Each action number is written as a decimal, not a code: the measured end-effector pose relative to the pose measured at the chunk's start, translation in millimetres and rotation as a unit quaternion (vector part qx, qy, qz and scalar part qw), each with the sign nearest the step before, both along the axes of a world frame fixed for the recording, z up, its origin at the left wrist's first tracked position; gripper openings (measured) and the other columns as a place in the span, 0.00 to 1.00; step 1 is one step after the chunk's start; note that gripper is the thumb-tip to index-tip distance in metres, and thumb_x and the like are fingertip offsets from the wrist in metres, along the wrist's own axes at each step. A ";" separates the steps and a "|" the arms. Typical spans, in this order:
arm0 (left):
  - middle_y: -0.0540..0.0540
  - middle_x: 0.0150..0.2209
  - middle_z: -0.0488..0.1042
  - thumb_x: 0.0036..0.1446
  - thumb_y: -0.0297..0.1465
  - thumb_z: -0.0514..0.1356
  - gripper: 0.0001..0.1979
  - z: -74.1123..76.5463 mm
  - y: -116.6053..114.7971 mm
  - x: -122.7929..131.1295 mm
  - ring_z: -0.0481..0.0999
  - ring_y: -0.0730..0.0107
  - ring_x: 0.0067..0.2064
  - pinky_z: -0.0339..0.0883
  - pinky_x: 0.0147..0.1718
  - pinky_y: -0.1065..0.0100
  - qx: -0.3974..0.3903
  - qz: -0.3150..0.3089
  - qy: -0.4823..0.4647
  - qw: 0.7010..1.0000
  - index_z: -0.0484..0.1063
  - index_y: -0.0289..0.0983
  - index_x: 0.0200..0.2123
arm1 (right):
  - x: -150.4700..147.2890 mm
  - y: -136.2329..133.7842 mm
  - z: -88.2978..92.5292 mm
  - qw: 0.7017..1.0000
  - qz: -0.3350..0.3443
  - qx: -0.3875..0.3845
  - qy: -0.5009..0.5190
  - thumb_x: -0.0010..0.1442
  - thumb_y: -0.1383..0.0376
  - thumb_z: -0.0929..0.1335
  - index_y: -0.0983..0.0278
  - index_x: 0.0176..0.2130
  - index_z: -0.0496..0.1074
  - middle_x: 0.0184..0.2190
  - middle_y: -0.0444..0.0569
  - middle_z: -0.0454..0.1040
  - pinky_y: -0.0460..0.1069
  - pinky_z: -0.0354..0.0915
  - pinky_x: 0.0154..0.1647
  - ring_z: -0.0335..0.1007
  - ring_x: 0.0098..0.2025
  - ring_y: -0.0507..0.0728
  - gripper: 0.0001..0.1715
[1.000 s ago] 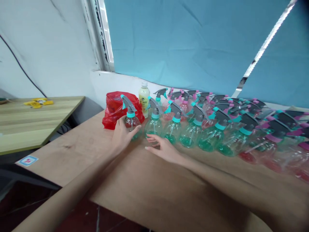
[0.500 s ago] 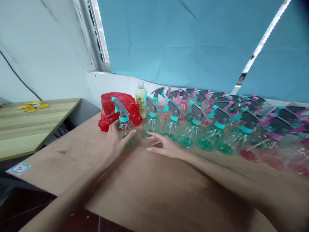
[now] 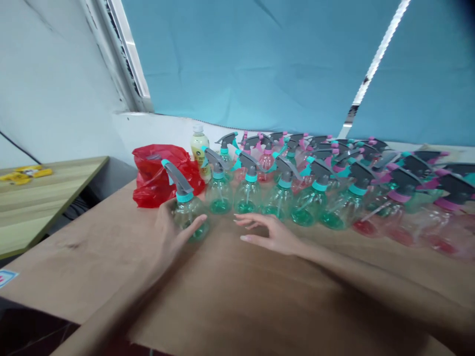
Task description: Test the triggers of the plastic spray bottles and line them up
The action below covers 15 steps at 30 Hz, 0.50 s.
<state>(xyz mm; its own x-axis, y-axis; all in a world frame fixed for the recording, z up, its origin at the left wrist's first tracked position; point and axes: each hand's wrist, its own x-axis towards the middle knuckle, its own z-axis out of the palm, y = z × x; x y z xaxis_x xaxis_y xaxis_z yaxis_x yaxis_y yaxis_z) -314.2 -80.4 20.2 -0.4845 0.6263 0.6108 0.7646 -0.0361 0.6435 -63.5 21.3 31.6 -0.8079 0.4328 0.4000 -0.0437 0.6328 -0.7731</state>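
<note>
In the head view, the spray bottle (image 3: 188,210) has come toward six o'clock out of line with the row of bottles (image 3: 284,198) — so it now stands apart, and I judge it the one being handled. The left hand (image 3: 167,232) wraps its body, thumb on the near side; its other fingers are blurred and partly hidden, so I can't tell whether the base touches the table (image 3: 230,296). The right hand (image 3: 272,235) has drifted along toward three o'clock; it is half open, fingers loosely curled, with nothing in it.

From the held bottle, the red bag (image 3: 154,173) sits just beside it at ten to eleven o'clock, the nearest neighbour at two. The table's edge slants off at eight — wood stretches toward five for moving.
</note>
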 end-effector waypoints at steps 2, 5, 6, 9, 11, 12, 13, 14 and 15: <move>0.42 0.45 0.72 0.46 0.49 0.68 0.33 -0.6 -7.4 21.7 0.74 0.48 0.47 0.69 0.45 0.48 -0.006 -0.023 -0.008 1.000 0.61 0.41 0.50 | 17.8 -1.9 5.4 1.000 -0.019 -0.001 0.004 0.58 0.61 0.70 0.55 0.56 0.67 0.52 0.48 0.76 0.59 0.70 0.52 0.73 0.53 0.58 0.26; 0.43 0.44 0.72 0.46 0.48 0.68 0.33 0.9 -15.9 64.9 0.74 0.47 0.48 0.68 0.47 0.46 -0.027 -0.056 -0.011 0.998 0.59 0.43 0.49 | 41.5 -4.4 15.2 0.999 -0.053 -0.002 0.002 0.58 0.59 0.70 0.54 0.56 0.66 0.51 0.48 0.76 0.61 0.69 0.53 0.73 0.52 0.59 0.27; 0.43 0.45 0.72 0.46 0.48 0.68 0.33 1.5 -17.3 80.7 0.74 0.46 0.49 0.66 0.48 0.45 -0.042 -0.072 -0.013 0.996 0.59 0.42 0.50 | 48.6 -5.7 19.0 0.998 -0.065 0.002 0.000 0.57 0.58 0.71 0.53 0.57 0.66 0.53 0.48 0.74 0.62 0.69 0.54 0.72 0.53 0.60 0.28; 0.40 0.50 0.69 0.48 0.46 0.68 0.33 2.3 -15.7 127.9 0.70 0.46 0.54 0.62 0.53 0.44 -0.070 -0.143 -0.002 0.987 0.59 0.42 0.52 | 68.5 -10.6 30.7 0.994 -0.104 0.026 -0.005 0.54 0.54 0.72 0.53 0.60 0.61 0.59 0.50 0.68 0.65 0.63 0.58 0.65 0.59 0.63 0.37; 0.40 0.48 0.70 0.45 0.47 0.69 0.35 1.5 -10.3 157.3 0.72 0.44 0.51 0.66 0.48 0.43 -0.080 -0.171 -0.002 0.982 0.59 0.42 0.52 | 81.7 -14.2 37.6 0.992 -0.122 0.032 0.010 0.52 0.53 0.73 0.54 0.62 0.57 0.62 0.52 0.64 0.66 0.60 0.61 0.61 0.62 0.64 0.43; 0.39 0.48 0.70 0.46 0.47 0.69 0.36 0.8 -6.7 171.2 0.72 0.43 0.51 0.67 0.47 0.42 -0.091 -0.191 -0.007 0.977 0.59 0.42 0.53 | 88.6 -15.8 40.4 0.991 -0.128 0.032 0.024 0.52 0.54 0.74 0.54 0.63 0.55 0.62 0.52 0.63 0.65 0.59 0.61 0.60 0.63 0.64 0.45; 0.39 0.49 0.69 0.45 0.47 0.69 0.37 0.0 -2.6 184.6 0.71 0.42 0.52 0.67 0.47 0.42 -0.098 -0.209 -0.009 0.973 0.58 0.42 0.54 | 95.7 -17.3 42.6 0.990 -0.132 0.030 0.040 0.51 0.54 0.74 0.55 0.63 0.55 0.63 0.52 0.62 0.65 0.59 0.61 0.60 0.63 0.64 0.45; 0.38 0.50 0.69 0.45 0.47 0.69 0.37 -0.7 1.7 197.5 0.70 0.41 0.53 0.66 0.47 0.42 -0.096 -0.227 -0.011 0.969 0.58 0.42 0.55 | 102.9 -18.7 44.2 0.988 -0.139 0.030 0.057 0.51 0.54 0.74 0.55 0.62 0.55 0.62 0.53 0.63 0.64 0.60 0.60 0.61 0.62 0.64 0.45; 0.38 0.50 0.69 0.45 0.46 0.69 0.37 -1.4 6.1 209.8 0.70 0.41 0.53 0.66 0.48 0.42 -0.098 -0.247 -0.012 0.964 0.58 0.42 0.55 | 110.2 -19.9 45.4 0.986 -0.148 0.028 0.071 0.51 0.54 0.74 0.55 0.62 0.56 0.61 0.53 0.64 0.62 0.62 0.59 0.63 0.60 0.64 0.44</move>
<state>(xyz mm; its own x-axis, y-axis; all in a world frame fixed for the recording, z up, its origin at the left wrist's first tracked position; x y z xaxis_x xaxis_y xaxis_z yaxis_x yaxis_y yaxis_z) -104.4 -74.3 18.8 -0.1110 0.8865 0.4492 0.6700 -0.2671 0.6926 46.7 1.4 77.0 -0.5834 0.6158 0.5296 0.0452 0.6756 -0.7359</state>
